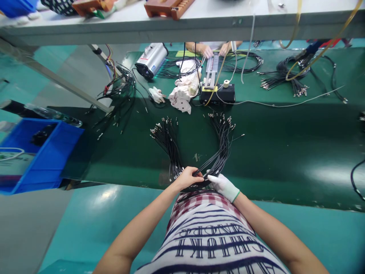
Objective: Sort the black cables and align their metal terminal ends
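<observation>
In the head view, the black cables (225,146) lie on the green surface (285,152) in a U shape, with the bend at the near edge, just before the body. The two branches have their long axis going away from the person: one leans to the left, the other slightly to the right, with small metal ends at the far side. The left grip (190,178), a bare hand, is nearer to the left branch and pinches some cables at the bend between thumb and fingers. The right grip (222,186), in a white glove, is nearer to the right branch and is against the cables from the right side; whether it is closed around them, I cannot tell.

By count, there are two own hands, and two hands of a co-worker (204,50) at the far side. The cables in the U are too many to count. On the surface I count one silver device (152,59), one black box (225,95), one loose glove (156,94) and one crumpled cloth (181,95). One big blue bin (42,163) is at the left, and two brown trays (168,7) are on the shelf (222,23) above.
</observation>
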